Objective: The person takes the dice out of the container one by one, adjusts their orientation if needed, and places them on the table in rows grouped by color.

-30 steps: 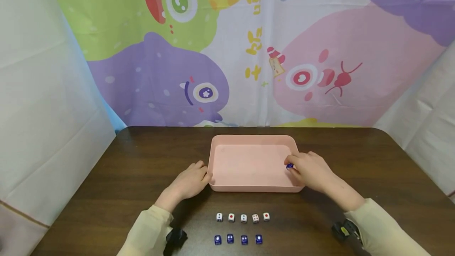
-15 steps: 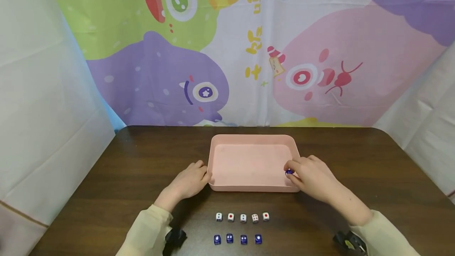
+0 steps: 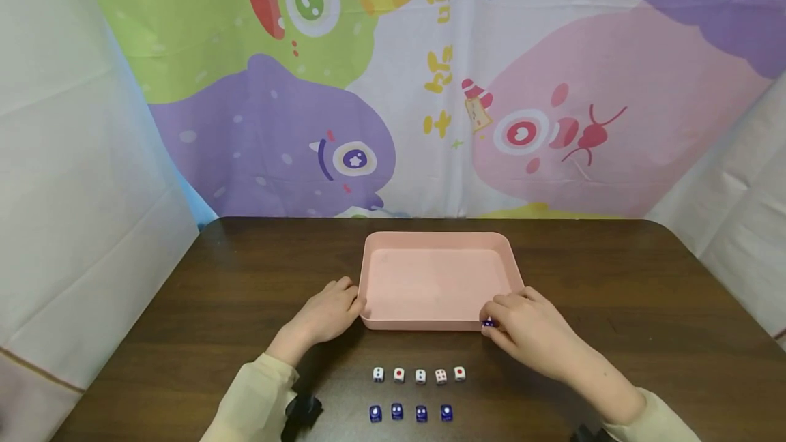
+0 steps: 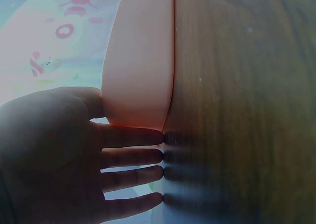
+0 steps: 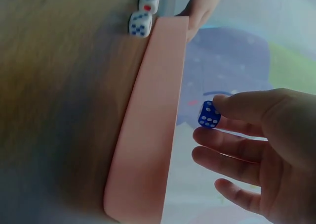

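My right hand (image 3: pixel 531 329) pinches a blue die (image 5: pixel 209 115) with white pips between thumb and index finger. In the head view the die overlaps the near right corner of the pink tray (image 3: pixel 430 326); in the right wrist view it shows above the tray's rim. At the tray's left side, my left hand (image 3: pixel 328 309) rests against the near corner. Its fingers (image 4: pixel 133 157) are straight, tips down at the table, and the thumb is at the tray's edge. No dice show inside the tray.
A row of several white dice (image 3: pixel 420 376) lies on the dark wooden table (image 3: pixel 258 258) in front of the tray. Nearer still is a row of several blue dice (image 3: pixel 421 413). A cartoon-printed cloth (image 3: pixel 430 155) hangs behind the table.
My right hand has moved nearer and slightly left with the blue die, from over the tray's right side to its near right corner. The left hand has stayed put.
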Tool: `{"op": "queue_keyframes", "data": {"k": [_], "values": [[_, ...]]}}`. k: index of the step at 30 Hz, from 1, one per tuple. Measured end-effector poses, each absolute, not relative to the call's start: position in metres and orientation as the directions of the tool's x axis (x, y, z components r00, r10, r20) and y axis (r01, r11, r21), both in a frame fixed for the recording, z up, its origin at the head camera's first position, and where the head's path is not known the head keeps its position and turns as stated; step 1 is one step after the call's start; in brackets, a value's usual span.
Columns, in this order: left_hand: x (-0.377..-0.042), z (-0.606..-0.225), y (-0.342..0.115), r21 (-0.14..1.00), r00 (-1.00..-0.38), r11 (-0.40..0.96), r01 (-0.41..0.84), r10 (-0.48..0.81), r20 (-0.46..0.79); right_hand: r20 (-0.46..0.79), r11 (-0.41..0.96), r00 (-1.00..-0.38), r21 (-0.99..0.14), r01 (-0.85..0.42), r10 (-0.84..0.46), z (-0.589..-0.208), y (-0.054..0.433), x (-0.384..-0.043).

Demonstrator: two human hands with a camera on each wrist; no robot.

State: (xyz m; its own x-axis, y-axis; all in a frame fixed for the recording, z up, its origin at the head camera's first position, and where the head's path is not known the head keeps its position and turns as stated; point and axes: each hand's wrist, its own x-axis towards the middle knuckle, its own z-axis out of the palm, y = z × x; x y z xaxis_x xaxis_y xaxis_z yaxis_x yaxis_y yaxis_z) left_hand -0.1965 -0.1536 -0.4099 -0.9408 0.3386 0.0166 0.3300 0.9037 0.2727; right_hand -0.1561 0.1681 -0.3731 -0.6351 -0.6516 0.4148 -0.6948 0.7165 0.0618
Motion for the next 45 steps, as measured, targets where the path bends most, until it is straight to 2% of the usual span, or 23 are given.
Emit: {"op": "queue_keyframes", "data": {"k": [7,15,21,30,39,45], "values": [[-0.196,-0.41,-0.153,0.275,-0.938,0.901,0.337,0.345,0.021,0.427,0.699,-0.624,0.028,-0.715,-0.655,-0.376,0.166,-0.145],[-0.196,-0.409,-0.153,0.289,-0.943,0.902,0.321,0.332,0.01,0.382,0.663,-0.617,-0.017,-0.749,-0.688,-0.375,0.158,-0.132],[-0.196,-0.407,-0.154,0.29,-0.948,0.907,0.306,0.317,0.011,0.368,0.614,-0.573,-0.008,-0.789,-0.732,-0.374,0.151,-0.126],[-0.198,-0.408,-0.152,0.29,-0.945,0.904,0.314,0.326,0.008,0.269,0.562,-0.55,-0.035,-0.826,-0.791,-0.384,0.144,-0.117],[-0.197,-0.41,-0.153,0.29,-0.947,0.906,0.309,0.321,0.007,0.154,0.565,-0.574,-0.101,-0.819,-0.804,-0.393,0.138,-0.114],[-0.196,-0.408,-0.151,0.285,-0.947,0.906,0.312,0.322,0.01,0.11,0.574,-0.58,-0.086,-0.814,-0.807,-0.397,0.137,-0.113]]}}
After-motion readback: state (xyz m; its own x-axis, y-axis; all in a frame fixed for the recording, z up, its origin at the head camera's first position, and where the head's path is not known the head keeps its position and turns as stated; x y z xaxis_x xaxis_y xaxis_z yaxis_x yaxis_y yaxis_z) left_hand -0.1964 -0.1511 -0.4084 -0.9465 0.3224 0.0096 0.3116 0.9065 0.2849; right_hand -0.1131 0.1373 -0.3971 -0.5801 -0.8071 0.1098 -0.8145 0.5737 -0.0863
